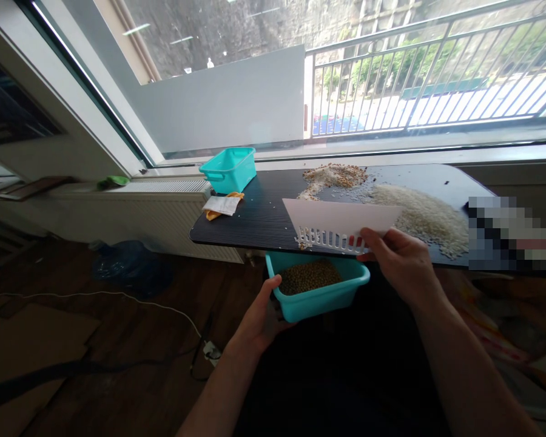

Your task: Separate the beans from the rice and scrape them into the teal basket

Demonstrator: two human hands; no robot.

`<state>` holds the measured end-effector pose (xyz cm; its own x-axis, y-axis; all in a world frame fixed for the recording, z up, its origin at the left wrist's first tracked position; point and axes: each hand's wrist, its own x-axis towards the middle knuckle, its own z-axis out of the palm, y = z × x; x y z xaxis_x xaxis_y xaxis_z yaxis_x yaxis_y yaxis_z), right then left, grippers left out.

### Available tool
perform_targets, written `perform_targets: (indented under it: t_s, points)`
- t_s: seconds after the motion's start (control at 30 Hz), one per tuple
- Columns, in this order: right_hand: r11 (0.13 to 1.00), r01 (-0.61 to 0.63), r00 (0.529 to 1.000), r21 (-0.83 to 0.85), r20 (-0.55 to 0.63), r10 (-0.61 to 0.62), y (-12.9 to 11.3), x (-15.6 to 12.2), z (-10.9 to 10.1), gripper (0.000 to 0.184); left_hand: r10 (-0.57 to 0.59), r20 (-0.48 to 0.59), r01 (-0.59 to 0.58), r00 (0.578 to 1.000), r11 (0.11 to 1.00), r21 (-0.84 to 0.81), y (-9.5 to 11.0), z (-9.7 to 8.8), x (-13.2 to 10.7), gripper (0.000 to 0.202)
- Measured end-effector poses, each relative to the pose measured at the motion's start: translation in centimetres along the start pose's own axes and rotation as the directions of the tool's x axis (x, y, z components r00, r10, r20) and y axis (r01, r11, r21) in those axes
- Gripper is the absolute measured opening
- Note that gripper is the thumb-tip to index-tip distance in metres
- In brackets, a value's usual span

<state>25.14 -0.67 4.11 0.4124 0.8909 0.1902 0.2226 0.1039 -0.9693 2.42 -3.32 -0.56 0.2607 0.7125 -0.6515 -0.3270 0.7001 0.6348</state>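
Observation:
My left hand (264, 309) grips the left end of a turquoise plastic tub (330, 302), thumb over its rim. Greenish-brown beans or grains (312, 276) lie inside the tub, which is held just below the table's front edge. Between thumb and fingers of my right hand (398, 258) is a white card (339, 213) with a row of slots cut along its lower edge. The slotted edge rests at or near the tabletop's front edge, above the tub. A few grains show by the slots. White rice (421, 215) is spread to the right, and a mixed pile of grains (334, 176) lies behind the card.
On the dark table (264, 212), a second turquoise tub (231, 171) stands at the back left, near a folded white and orange cloth (222, 206). A blurred-out object (514, 233) covers the right end. A radiator (173, 212) and a large water bottle (130, 267) are at left.

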Motion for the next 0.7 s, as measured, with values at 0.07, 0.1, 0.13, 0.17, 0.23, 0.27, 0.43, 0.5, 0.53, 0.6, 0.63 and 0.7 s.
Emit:
perform_targets:
  t_s: [0.07,0.1,0.13,0.17,0.23,0.27,0.43,0.5,0.53,0.6,0.63,0.7]
  points:
    - [1.000,-0.004,1.000,0.007,0.014,0.004,-0.06,-0.17,0.12,0.023,0.001,0.001,-0.001,1.000,1.000,-0.003,-0.06,-0.04,0.02,0.055]
    - [1.000,-0.005,1.000,0.012,0.021,0.005,-0.07,-0.25,0.12,0.024,0.004,0.002,-0.004,1.000,1.000,-0.006,-0.10,-0.06,0.05,0.055]
    - [1.000,-0.006,1.000,0.016,0.028,0.006,-0.06,-0.31,0.07,0.024,0.007,0.004,-0.007,1.000,1.000,-0.009,-0.12,-0.08,0.07,0.056]
    - [1.000,-0.006,0.999,0.017,0.032,0.006,-0.02,-0.35,0.00,0.025,0.006,0.004,-0.006,1.000,1.000,-0.009,-0.14,-0.10,0.10,0.056]
    - [1.000,-0.003,0.999,0.011,0.034,0.002,0.13,-0.33,-0.18,0.026,0.001,-0.001,-0.001,1.000,1.000,-0.007,-0.14,-0.10,0.12,0.057]
    - [1.000,0.000,0.999,0.006,0.032,0.000,0.21,-0.30,-0.26,0.026,-0.001,-0.004,0.001,1.000,1.000,-0.006,-0.12,-0.08,0.12,0.057]
    - [1.000,-0.001,0.999,0.007,0.052,0.001,0.38,-0.39,-0.29,0.028,0.003,-0.006,-0.003,1.000,1.000,0.000,0.01,0.07,-0.01,0.056]
    - [1.000,-0.007,0.997,0.013,0.074,0.006,0.30,-0.53,-0.35,0.028,0.006,-0.004,-0.006,1.000,1.000,-0.001,0.02,0.09,-0.06,0.056]
    - [1.000,-0.010,0.997,0.015,0.079,0.008,0.23,-0.57,-0.41,0.028,0.007,-0.003,-0.007,1.000,1.000,-0.003,0.01,0.09,-0.08,0.056]
    - [1.000,-0.006,0.999,0.015,0.053,0.005,0.04,-0.56,-0.54,0.027,0.007,-0.007,-0.008,1.000,1.000,-0.011,-0.02,0.08,-0.08,0.056]
    - [1.000,-0.004,1.000,0.017,0.022,0.003,-0.09,-0.52,-0.57,0.026,0.007,-0.008,-0.007,1.000,1.000,-0.013,-0.05,0.08,-0.08,0.057]
    - [1.000,-0.007,0.999,0.031,-0.033,0.008,-0.40,-0.45,-0.41,0.024,0.006,-0.009,-0.006,1.000,1.000,-0.012,-0.08,0.08,-0.06,0.057]
